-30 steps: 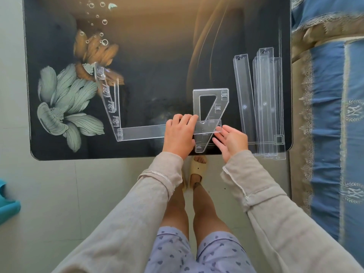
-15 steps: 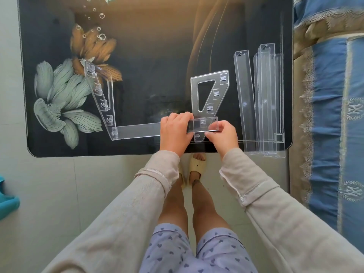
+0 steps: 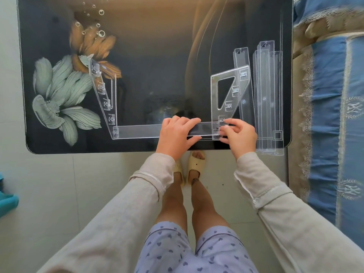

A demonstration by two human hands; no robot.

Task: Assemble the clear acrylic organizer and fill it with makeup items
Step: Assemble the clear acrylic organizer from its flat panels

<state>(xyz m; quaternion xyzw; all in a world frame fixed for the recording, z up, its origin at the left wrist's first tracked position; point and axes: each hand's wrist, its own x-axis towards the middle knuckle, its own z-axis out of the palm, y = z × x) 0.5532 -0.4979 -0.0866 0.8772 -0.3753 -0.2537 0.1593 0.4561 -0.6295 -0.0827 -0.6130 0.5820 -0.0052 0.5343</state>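
Observation:
A clear acrylic shelf strip [image 3: 137, 131] lies along the near edge of the dark table [image 3: 157, 75]. Its left end sits in a slotted clear side panel [image 3: 102, 95] that leans over the flower print. My left hand [image 3: 175, 135] is clamped over the strip near its right end. A second side panel [image 3: 228, 93] with a cut-out window stands at the strip's right end. My right hand [image 3: 239, 135] pinches that panel's lower corner where it meets the strip. No makeup items are in view.
Several spare clear acrylic strips [image 3: 266, 99] lie stacked lengthwise at the table's right edge, overhanging the near edge. A blue bedspread [image 3: 331, 115] borders the table on the right. My feet in pale slippers [image 3: 195, 164] are under the near edge. A teal object [image 3: 7, 201] sits at far left.
The windowed side panel was lying flat under the strip; it has been raised upright and shifted to the strip's right end. My right hand closed onto it. The left hand stayed on the strip.

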